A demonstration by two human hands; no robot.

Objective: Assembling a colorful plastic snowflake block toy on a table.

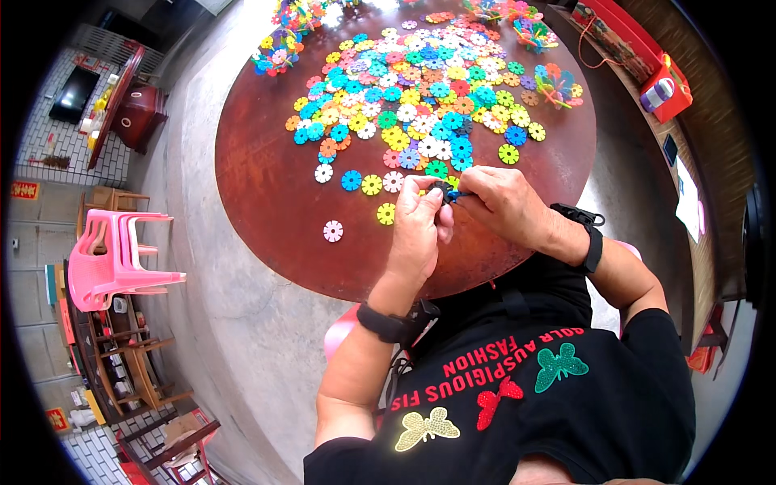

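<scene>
The round tabletop is a mottled reddish brown, strewn with snowflake discs in yellow, blue, green, orange, pink and white. The fingers pinch a black disc joined to a blue one. The stacked plastic chairs are pink.

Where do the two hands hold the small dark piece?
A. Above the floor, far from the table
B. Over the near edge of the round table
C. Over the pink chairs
B: the left hand and right hand meet at the dark piece over the near part of the round brown table, beside the coloured plastic discs.
</scene>
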